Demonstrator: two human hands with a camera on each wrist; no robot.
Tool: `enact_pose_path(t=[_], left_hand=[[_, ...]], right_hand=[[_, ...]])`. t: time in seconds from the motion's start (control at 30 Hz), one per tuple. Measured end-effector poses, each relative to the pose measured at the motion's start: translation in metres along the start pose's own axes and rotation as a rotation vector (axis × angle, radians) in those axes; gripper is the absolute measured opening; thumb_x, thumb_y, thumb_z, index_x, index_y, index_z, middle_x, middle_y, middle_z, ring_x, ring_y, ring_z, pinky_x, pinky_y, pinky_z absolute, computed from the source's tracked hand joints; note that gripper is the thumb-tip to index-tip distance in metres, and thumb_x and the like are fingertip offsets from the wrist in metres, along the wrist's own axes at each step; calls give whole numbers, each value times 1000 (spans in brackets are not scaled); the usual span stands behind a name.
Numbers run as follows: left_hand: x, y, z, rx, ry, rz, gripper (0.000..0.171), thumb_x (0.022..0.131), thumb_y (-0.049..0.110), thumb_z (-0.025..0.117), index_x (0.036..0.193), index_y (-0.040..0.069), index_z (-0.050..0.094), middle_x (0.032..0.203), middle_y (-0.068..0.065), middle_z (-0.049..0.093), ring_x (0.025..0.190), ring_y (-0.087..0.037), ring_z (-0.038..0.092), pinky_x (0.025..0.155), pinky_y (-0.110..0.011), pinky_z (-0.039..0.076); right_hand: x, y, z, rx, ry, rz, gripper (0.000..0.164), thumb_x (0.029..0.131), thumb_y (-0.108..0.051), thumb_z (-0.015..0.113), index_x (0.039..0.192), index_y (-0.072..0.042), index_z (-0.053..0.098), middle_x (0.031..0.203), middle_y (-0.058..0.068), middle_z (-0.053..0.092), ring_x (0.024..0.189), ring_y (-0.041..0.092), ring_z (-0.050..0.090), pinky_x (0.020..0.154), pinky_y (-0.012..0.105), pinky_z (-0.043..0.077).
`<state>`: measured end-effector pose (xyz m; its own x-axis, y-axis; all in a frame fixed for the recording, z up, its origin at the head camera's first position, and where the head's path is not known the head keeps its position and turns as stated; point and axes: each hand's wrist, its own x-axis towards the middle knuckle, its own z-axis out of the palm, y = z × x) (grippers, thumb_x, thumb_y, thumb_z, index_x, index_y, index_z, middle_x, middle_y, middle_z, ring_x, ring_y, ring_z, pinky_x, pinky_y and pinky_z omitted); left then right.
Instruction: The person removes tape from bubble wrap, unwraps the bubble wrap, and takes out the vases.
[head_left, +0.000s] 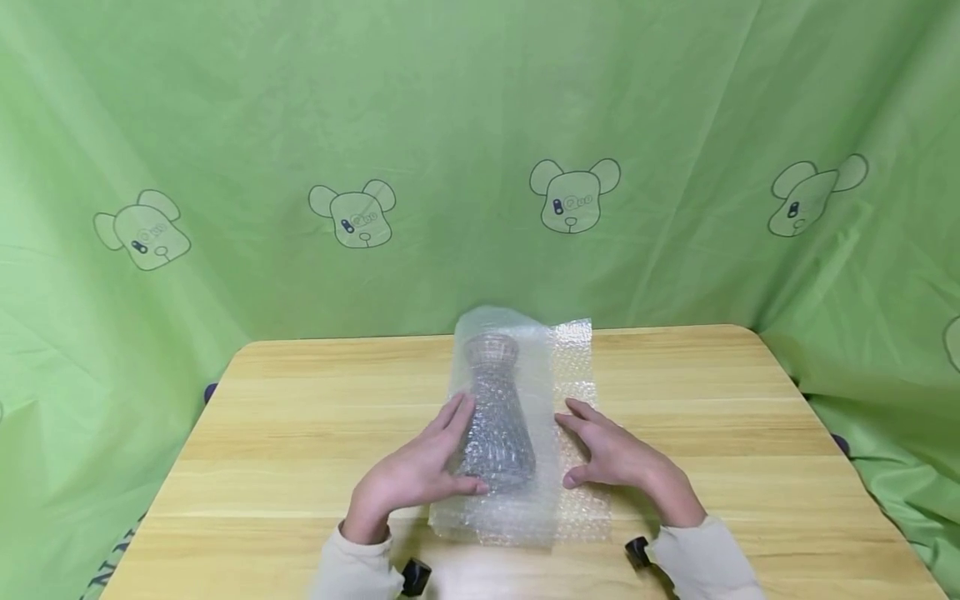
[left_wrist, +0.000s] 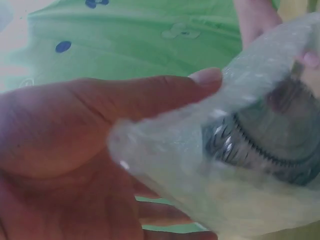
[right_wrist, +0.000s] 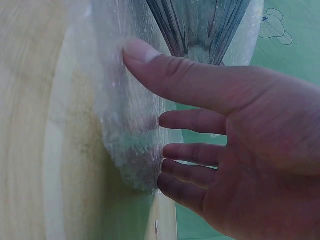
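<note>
A ribbed, dark-tinted glass vase (head_left: 498,425) lies on its side inside bubble wrap (head_left: 540,392), its narrow neck toward the back of the table. Through the plastic, the left wrist view shows its round base (left_wrist: 280,130). My left hand (head_left: 420,467) rests along the vase's left side, fingers straight and thumb over the wrap near the base. On the other side, my right hand (head_left: 618,450) touches the wrap's loose right part with its fingers spread and loosely bent. Its thumb (right_wrist: 170,75) lies against the plastic in the right wrist view.
The wrapped vase lies on a light wooden table (head_left: 300,417). Behind and beside the table hangs a green cloth (head_left: 465,108) printed with bear heads. Black wrist devices (head_left: 415,577) show below the sleeves.
</note>
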<state>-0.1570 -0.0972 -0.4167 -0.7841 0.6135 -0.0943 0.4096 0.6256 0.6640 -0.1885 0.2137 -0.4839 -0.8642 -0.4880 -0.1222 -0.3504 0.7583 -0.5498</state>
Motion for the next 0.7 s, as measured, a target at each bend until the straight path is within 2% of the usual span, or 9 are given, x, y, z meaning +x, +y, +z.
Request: enact_pose_path(t=[0.13, 0.3, 0.5, 0.7], left_hand=[[-4, -9, -8, -13, -27, -7, 112, 87, 28, 82, 161, -7, 4, 167, -26, -2, 155, -39, 5, 125, -49, 14], [-14, -20, -20, -44, -27, -44, 110, 85, 25, 83, 159, -9, 9, 167, -27, 5, 155, -41, 9, 125, -52, 11], [-25, -32, -29, -106, 16, -141, 107, 81, 18, 86, 157, -13, 17, 164, -31, 17, 152, -45, 18, 125, -56, 14], [-33, -40, -35, -105, 56, -243, 109, 77, 16, 89, 156, -13, 20, 161, -33, 23, 150, -48, 23, 124, -58, 17]], right_hand=[[0, 0, -1, 2, -1, -3, 96, 72, -27, 92, 148, 9, 45, 161, 36, 22, 145, 55, 27, 116, 65, 30], [0, -1, -2, 1, 4, -11, 96, 72, -27, 92, 148, 9, 46, 161, 36, 22, 144, 56, 28, 115, 65, 31], [0, -2, -2, -3, 8, -14, 96, 71, -27, 93, 147, 10, 46, 160, 37, 22, 144, 56, 29, 115, 66, 31], [0, -2, -1, -2, 8, -13, 97, 71, -27, 92, 148, 10, 46, 160, 37, 22, 144, 56, 29, 115, 66, 30]])
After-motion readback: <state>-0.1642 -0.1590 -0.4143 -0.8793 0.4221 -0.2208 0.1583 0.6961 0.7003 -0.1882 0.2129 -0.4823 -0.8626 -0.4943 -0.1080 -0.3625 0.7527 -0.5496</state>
